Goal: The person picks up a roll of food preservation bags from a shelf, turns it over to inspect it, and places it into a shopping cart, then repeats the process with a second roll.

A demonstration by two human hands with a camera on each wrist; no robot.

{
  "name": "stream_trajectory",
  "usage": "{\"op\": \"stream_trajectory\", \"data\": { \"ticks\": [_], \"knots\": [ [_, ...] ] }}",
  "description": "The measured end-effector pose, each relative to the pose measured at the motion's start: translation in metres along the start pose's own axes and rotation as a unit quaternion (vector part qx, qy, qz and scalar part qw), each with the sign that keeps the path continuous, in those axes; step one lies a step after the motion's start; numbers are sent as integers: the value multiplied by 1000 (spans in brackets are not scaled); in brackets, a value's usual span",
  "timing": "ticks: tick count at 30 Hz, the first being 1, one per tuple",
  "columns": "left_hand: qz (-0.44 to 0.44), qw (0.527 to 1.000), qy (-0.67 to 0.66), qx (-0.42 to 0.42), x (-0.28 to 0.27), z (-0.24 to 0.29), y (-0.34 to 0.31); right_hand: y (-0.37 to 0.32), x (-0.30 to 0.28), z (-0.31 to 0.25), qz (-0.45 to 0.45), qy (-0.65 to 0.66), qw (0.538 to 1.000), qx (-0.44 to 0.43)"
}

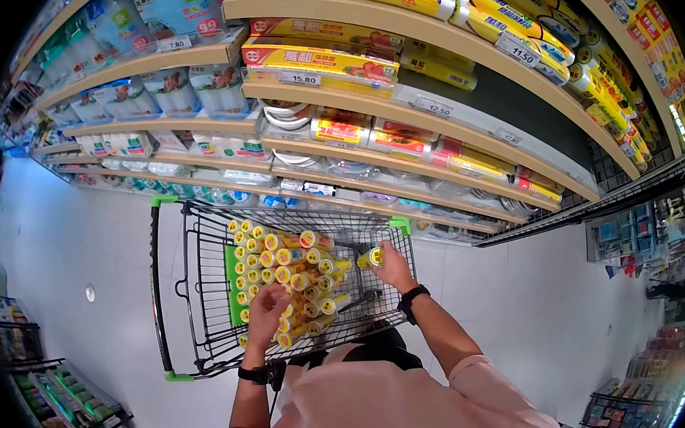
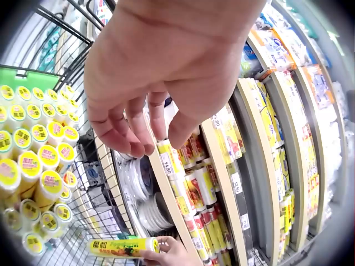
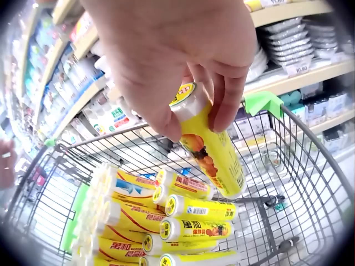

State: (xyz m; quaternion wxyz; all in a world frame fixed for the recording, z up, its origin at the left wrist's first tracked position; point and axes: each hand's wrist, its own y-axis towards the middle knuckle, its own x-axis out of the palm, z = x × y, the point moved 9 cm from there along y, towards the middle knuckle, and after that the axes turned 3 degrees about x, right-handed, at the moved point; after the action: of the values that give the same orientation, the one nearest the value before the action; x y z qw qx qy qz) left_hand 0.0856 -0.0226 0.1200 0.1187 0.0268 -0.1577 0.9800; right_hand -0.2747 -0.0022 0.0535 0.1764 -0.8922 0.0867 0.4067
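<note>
A yellow roll with fruit printed on it is pinched near its capped end by my right hand, above the cart's wire floor. The same roll shows in the left wrist view, in the fingers of the right hand. Many similar rolls lie stacked in the cart, round ends up or outward. My left hand hovers over the near side of the stack with nothing in it, its fingers loosely bent.
Shelves with boxed and rolled goods, bowls and price tags run along the far side of the cart. A green corner piece caps the cart's right end. More displays stand on the lower left, across the pale floor.
</note>
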Motion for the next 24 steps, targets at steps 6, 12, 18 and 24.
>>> {"op": "stream_trajectory", "data": {
  "ticks": [6,12,18,24],
  "knots": [
    [41,997,-45,-44,8,6,-19,64,48,14,-7,14,1000,6],
    [26,991,-73,-105,18,-22,-35,100,126,43,-25,19,999,34],
    [-11,993,-44,-111,26,-31,-38,108,175,43,-45,-18,998,48],
    [-39,989,-48,-135,24,-38,-35,97,170,12,-93,51,994,8]
  ]
}}
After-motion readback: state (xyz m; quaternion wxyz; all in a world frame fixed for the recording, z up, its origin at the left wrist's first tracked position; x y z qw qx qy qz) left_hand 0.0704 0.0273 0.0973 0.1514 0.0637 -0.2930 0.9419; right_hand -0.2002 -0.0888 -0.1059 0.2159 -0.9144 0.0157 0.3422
